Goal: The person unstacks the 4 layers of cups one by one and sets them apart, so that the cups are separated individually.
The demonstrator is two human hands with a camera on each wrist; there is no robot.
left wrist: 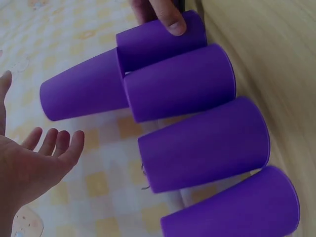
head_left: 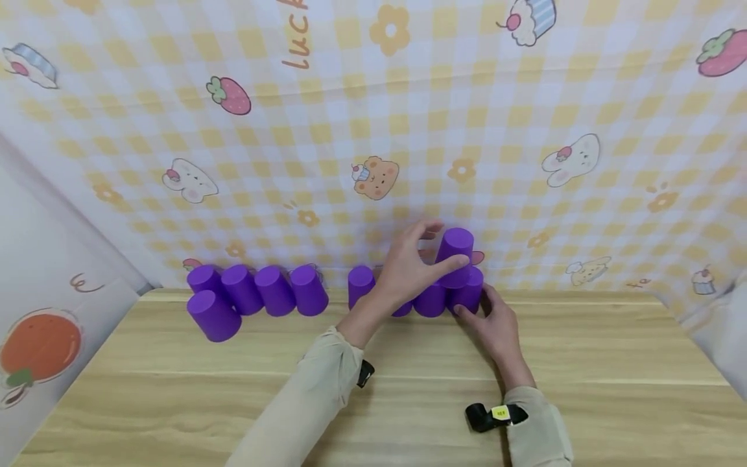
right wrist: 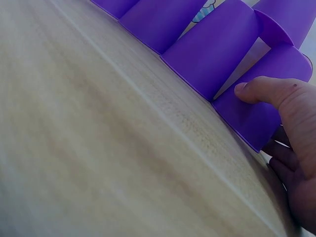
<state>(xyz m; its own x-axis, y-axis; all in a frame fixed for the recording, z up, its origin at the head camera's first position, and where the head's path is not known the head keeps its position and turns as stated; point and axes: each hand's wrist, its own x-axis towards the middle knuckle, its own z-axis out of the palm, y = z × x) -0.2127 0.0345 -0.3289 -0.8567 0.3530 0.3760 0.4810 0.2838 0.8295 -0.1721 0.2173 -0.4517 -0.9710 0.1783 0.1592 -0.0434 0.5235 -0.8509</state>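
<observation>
A purple cup [head_left: 456, 250] stands upside down on two neighbouring cups at the right end of a row. Around it but apart, my left hand [head_left: 405, 266] has its fingers spread; the left wrist view shows a gap between those fingers and the upper cup [left wrist: 84, 88]. My right hand [head_left: 498, 327] holds the rightmost lower cup [right wrist: 254, 108], thumb on the near side and fingers behind. Beside that one is another lower cup [head_left: 430, 299], and the row's left end is a cup [head_left: 360, 283]. My left arm partly hides the row's middle in the head view.
On the left of the wooden table [head_left: 408, 402], several more upside-down purple cups [head_left: 274, 290] stand in a row. One cup [head_left: 214, 316] stands in front of that row's left end. Close behind the cups hangs a checked cloth [head_left: 327, 130].
</observation>
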